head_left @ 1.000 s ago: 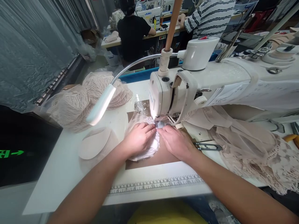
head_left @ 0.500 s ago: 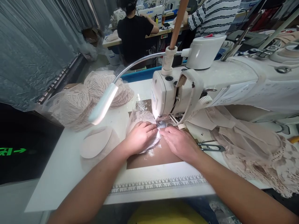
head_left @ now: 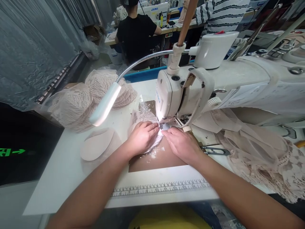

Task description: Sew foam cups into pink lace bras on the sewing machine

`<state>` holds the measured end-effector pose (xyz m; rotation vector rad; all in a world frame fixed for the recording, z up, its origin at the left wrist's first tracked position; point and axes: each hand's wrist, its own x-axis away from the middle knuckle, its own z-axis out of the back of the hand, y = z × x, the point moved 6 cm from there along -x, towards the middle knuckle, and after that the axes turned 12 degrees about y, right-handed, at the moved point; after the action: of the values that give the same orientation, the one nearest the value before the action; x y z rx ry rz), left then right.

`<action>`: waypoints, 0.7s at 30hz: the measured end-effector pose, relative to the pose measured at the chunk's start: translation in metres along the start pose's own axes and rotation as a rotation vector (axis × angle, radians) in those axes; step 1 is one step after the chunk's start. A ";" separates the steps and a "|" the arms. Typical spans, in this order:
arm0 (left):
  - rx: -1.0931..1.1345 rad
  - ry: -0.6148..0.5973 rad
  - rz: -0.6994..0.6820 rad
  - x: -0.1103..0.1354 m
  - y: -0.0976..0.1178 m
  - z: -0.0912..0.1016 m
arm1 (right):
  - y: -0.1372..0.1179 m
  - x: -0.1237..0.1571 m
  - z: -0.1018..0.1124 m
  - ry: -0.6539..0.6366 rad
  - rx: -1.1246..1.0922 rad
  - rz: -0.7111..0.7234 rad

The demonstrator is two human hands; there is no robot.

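A: Where is the lace piece (head_left: 145, 116)?
B: On the bench (head_left: 59, 178), on a brown plate (head_left: 164, 160), right under the head of the sewing machine (head_left: 214, 86). The left hand (head_left: 143, 137) lies flat on it, fingers pressed together, and covers most of it

A: And the right hand (head_left: 182, 143)?
B: Flat too, palm down, fingers together, tips at the lace's edge just beside the left fingertips. Whether they press cloth or bare plate, I cannot tell

A: Can you see the needle?
B: No, the machine head hides it; only a glint of metal shows between the two hands

A: What else is there?
B: The lamp (head_left: 105, 103) crosses the stacked lace cups (head_left: 71, 106). A foam pad (head_left: 95, 148) lies left of the hands, snips (head_left: 214, 150) to the right, half under a lace heap (head_left: 274, 159) that the frame cuts off. A ruler (head_left: 162, 188) runs along the near edge, its numbers too small to read
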<state>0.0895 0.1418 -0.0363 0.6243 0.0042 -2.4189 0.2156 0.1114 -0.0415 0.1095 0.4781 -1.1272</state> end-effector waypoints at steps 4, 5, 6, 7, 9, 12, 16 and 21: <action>-0.006 0.016 0.017 0.001 -0.001 0.003 | 0.001 0.001 0.000 0.013 -0.017 -0.009; -0.007 0.014 0.013 0.001 0.000 0.004 | 0.001 0.001 0.000 0.019 -0.025 -0.018; -0.007 0.009 0.004 0.001 0.000 0.005 | 0.002 0.001 0.000 0.025 -0.038 -0.029; -0.005 0.000 -0.010 0.002 0.002 0.006 | 0.003 0.001 0.000 0.030 -0.052 -0.043; 0.010 -0.021 -0.046 0.003 0.005 0.008 | 0.005 0.002 -0.001 0.031 -0.076 -0.071; 0.050 -0.045 -0.090 0.005 0.011 0.012 | 0.007 0.002 -0.001 0.026 -0.079 -0.088; 0.070 -0.069 -0.120 0.006 0.013 0.012 | 0.003 0.002 0.001 0.005 -0.065 -0.025; 0.054 -0.077 -0.143 0.009 0.010 0.008 | -0.002 0.004 0.002 -0.040 0.040 0.021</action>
<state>0.0851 0.1275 -0.0315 0.5714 -0.0506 -2.5877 0.2153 0.1065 -0.0413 0.1265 0.4180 -1.1169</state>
